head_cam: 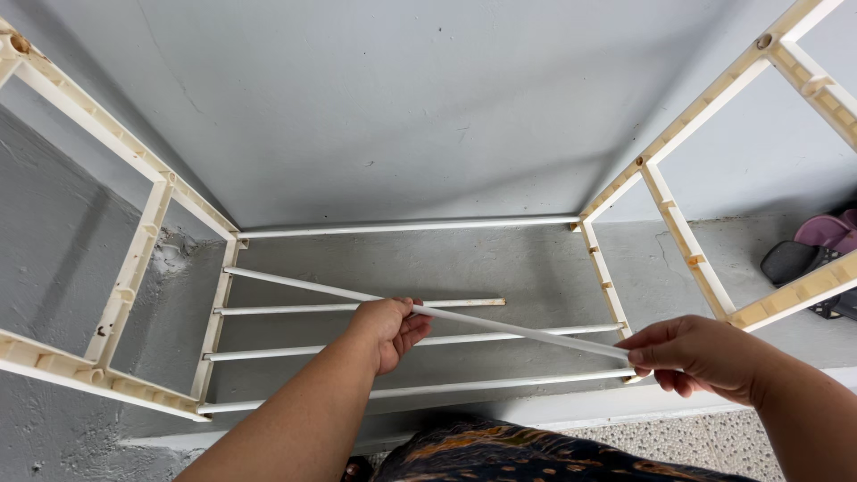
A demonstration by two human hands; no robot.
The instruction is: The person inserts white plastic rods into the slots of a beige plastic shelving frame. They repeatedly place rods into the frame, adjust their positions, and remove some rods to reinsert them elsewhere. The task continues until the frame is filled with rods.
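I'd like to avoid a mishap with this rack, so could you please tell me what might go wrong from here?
1. The long white plastic rod, held by the left hand and right hand, lies slanted across the rack; it may bow or slip out of its left-frame socket.
2. A shorter white rod ends free in mid-span and could drop out.
3. The cream plastic side frames lean outward and might spread, loosening seated rods.

Both cream side frames (134,259) run off the upper corners of the frame. The slippers (817,250) at the right edge are cut off and partly behind a frame bar. The right hand (696,355) covers the slanted white rod's (357,293) end.
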